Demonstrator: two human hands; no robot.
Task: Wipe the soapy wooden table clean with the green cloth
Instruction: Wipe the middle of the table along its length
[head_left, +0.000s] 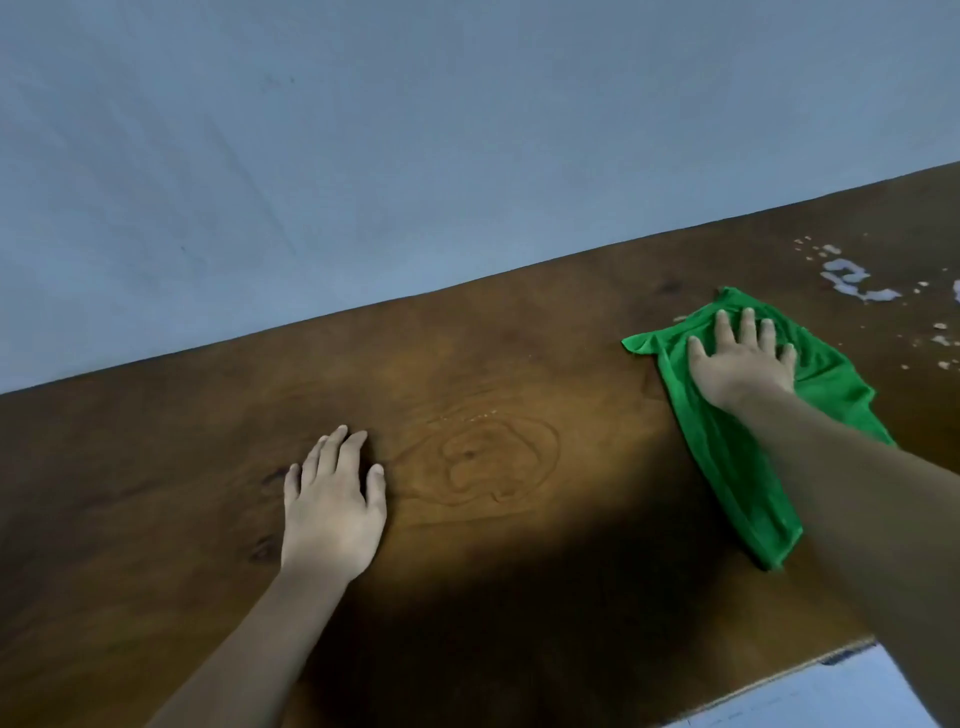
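From the head view, a brown wooden surface (519, 374) runs against a pale blue wall (363, 156), white soap suds (857, 283) at its far right — the right hand (740, 364) presses flat, fingers spread, on the green cloth (737, 441) beside them, the left hand (332, 509) resting flat, palm down, on bare wood.

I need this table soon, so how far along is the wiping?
Done: the table around the left hand looks wiped, bar faint specks. In hand: the right hand presses flat on the cloth. Left: white suds lie right of the cloth, toward the table's far right end.
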